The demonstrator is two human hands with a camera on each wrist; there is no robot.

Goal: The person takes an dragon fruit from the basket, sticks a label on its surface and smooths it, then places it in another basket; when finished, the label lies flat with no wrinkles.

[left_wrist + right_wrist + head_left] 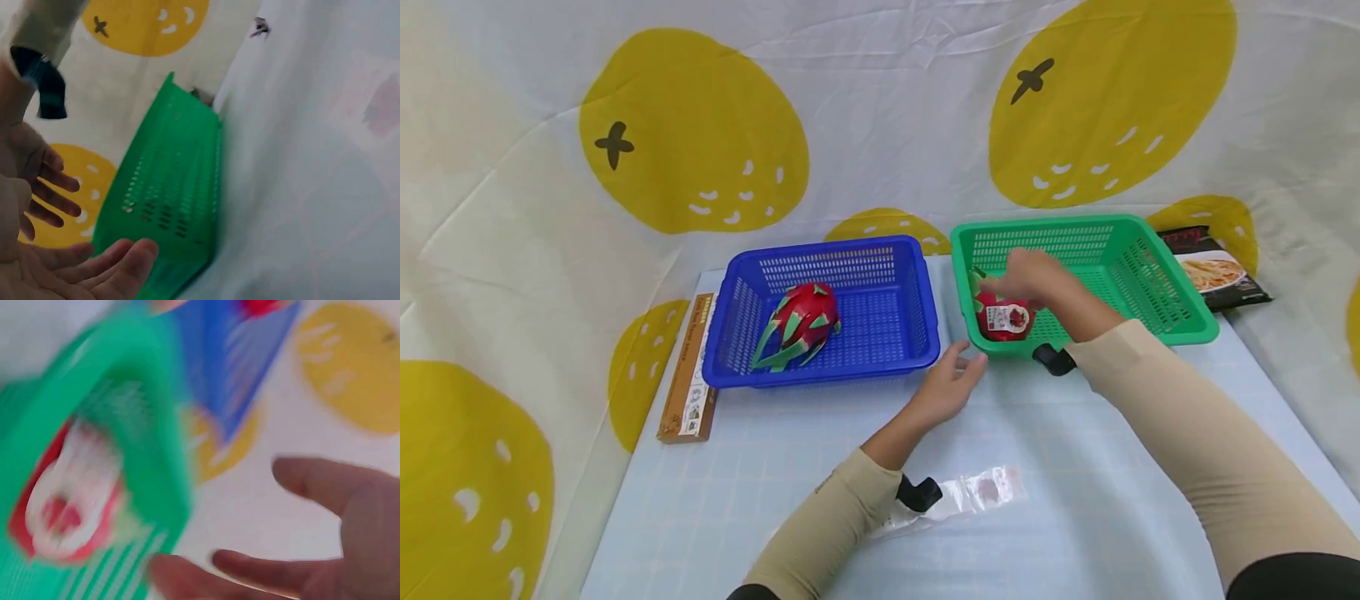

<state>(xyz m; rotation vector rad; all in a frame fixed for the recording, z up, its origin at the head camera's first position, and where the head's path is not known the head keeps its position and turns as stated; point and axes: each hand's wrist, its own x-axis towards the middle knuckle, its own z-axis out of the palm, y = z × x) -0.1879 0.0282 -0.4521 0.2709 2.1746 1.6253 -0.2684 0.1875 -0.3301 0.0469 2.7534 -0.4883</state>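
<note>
In the head view a red package [1006,320] with a white label and some green at its upper end lies in the left end of the green basket [1084,340]. My right hand [1037,277] is over that package; the right wrist view shows its fingers spread and apart from the blurred package [69,494]. Beside the green basket's near left corner is my left hand [951,385], palm turned inward and fingers loosely extended, holding nothing. A red dragon fruit [808,317] with green scales rests in the blue basket [820,377].
Left of the blue basket lies a long brown box [685,375]. A black food packet [1217,271] leans behind the green basket's right end. On the table near my left wrist is a clear plastic wrapper [977,492]. A patterned cloth [880,125] hangs behind.
</note>
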